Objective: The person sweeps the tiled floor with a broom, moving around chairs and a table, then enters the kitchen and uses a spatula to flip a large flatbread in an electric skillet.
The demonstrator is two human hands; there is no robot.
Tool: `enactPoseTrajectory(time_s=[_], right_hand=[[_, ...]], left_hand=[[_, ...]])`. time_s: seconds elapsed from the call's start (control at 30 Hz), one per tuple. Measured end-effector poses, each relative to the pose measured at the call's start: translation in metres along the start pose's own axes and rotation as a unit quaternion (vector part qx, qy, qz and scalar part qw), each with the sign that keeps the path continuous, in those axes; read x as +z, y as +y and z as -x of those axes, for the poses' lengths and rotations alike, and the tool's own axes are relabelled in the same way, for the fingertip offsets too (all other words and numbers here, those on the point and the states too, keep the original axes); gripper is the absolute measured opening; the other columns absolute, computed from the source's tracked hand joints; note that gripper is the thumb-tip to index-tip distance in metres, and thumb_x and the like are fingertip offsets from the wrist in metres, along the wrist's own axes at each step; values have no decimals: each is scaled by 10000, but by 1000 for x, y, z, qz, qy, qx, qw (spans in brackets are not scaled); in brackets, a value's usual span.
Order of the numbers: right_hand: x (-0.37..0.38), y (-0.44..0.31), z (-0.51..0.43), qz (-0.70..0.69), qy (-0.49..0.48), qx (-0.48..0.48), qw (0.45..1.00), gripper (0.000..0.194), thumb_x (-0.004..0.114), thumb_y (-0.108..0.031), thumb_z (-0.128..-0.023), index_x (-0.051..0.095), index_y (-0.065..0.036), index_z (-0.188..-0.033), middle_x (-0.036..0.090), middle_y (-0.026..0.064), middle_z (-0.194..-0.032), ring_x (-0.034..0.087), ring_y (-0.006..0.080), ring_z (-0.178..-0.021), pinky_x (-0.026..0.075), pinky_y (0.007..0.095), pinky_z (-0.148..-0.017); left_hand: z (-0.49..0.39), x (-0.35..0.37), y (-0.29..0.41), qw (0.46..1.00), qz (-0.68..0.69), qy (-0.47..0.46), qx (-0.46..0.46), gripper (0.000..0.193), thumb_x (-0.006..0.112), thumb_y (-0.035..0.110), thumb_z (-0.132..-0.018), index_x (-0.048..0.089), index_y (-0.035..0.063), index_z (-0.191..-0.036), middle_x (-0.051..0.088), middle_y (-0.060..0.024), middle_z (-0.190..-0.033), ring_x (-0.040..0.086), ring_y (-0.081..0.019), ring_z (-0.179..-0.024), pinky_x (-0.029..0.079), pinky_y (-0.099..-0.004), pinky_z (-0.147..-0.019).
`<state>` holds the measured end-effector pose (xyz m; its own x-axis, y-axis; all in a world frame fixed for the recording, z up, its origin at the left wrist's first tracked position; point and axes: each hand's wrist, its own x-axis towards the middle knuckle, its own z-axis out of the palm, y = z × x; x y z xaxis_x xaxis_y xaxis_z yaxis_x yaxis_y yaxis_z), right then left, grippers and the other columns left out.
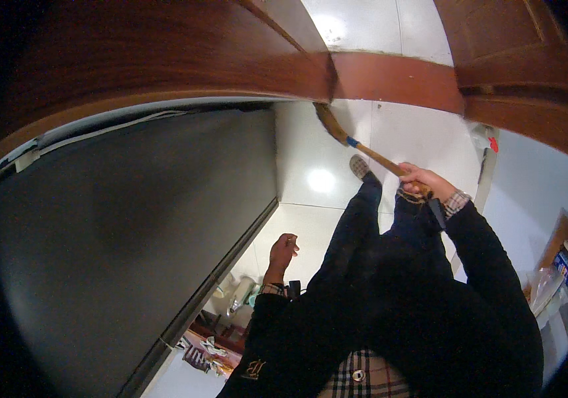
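My right hand (422, 180) grips the wooden handle of a hand broom (381, 160) near its end, where a thin cord loop hangs. A blue band (352, 142) wraps the broom where the handle meets its wider, curved head (331, 124). The head slants towards the lower edge of a reddish-brown wooden door (204, 54), and its tip is partly hidden there. My left hand (284, 251) hangs beside my left leg with loosely curled fingers and holds nothing. It is nearest to the large dark grey panel (130, 199) on the left.
White floor tiles (321, 154) lead to a red threshold strip (398, 79). Another wooden door (517, 64) stands at the upper right. A cardboard box (557, 239) with plastic bags is at the right. Several small items lie behind me at the lower left, next to a pink surface (224, 348).
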<state>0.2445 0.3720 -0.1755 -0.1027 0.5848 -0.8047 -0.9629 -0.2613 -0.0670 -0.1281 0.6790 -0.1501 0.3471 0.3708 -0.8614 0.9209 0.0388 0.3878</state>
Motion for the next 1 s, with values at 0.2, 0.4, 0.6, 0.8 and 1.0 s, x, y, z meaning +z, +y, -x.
enactPoseTrajectory(time_s=[0.2,0.4,0.6,0.8,1.0], right_hand=[[-24,14,61,88,87,-10,992,586,509,-29,-883,217,-88,-1387,466,21,-715,451,69,-520,397,193,-421],[-44,27,99,56,59,33,996,586,524,-23,-873,242,-111,-1379,442,-2,-641,450,84,-480,378,213,-422],[-96,9,102,111,134,53,983,602,580,-32,-829,279,-84,-1348,510,27,-639,466,87,-434,395,219,-398],[-117,-37,132,177,139,43,973,644,574,3,-819,236,-126,-1352,495,16,-590,439,88,-393,368,230,-367],[-116,-61,156,216,128,57,966,648,576,21,-806,236,-134,-1335,486,18,-581,436,90,-392,357,241,-355]], left_hand=[[-12,8,-3,1000,-22,-22,2,258,522,254,-916,572,28,-1031,623,-80,-706,570,-139,-562,476,-273,-536],[-12,15,12,1000,-19,-10,2,254,537,257,-910,575,32,-1021,623,-80,-706,566,-129,-558,464,-263,-531],[11,53,37,1000,-1,3,29,250,544,253,-904,578,29,-1009,622,-78,-702,565,-126,-555,465,-261,-535],[30,87,55,1000,-13,15,3,247,543,245,-903,575,23,-1005,617,-75,-705,562,-127,-555,466,-254,-535],[40,115,65,1000,16,12,-7,251,543,249,-903,576,25,-1013,618,-73,-702,567,-127,-554,467,-244,-535]])
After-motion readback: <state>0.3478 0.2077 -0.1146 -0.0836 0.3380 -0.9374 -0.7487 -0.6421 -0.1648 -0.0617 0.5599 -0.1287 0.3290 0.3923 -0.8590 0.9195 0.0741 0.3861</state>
